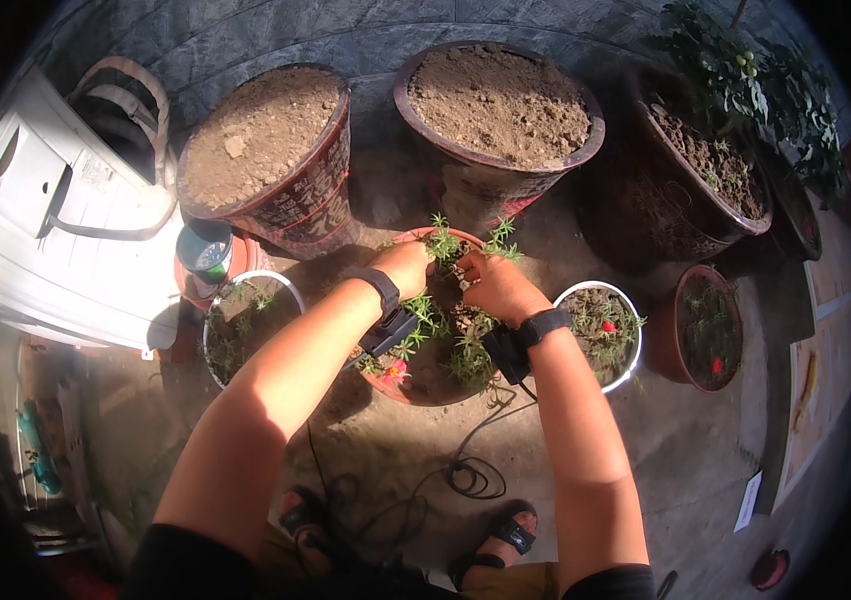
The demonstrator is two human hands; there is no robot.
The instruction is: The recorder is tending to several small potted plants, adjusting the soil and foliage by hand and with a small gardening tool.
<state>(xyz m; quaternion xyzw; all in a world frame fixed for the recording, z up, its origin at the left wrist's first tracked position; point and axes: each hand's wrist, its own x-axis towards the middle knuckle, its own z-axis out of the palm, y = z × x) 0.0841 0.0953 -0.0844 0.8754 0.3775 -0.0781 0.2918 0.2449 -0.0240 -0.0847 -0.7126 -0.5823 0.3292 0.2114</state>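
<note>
Both my hands reach into a round terracotta-coloured pot [425,395] of soil and moss-rose-like plants. My left hand [404,268] is at the far left part, fingers curled against a leafy green sprig [441,244]. Just to its right, my right hand [504,285] has bent fingers close over the soil, with another sprig [501,238] rising behind its knuckles. The fingertips are partly hidden, so whether either hand grips a stem is unclear. A pink flower [395,372] hangs at the pot's near left rim. More leafy stems [470,360] grow at the near right.
Two large soil-filled pots [268,135] [500,105] stand behind, with a dark glazed pot [703,172] at right. White-rimmed pots [260,274] [639,352] flank the middle pot. A white plastic container [73,225] is at left. A black cable [474,480] lies coiled near my sandalled feet.
</note>
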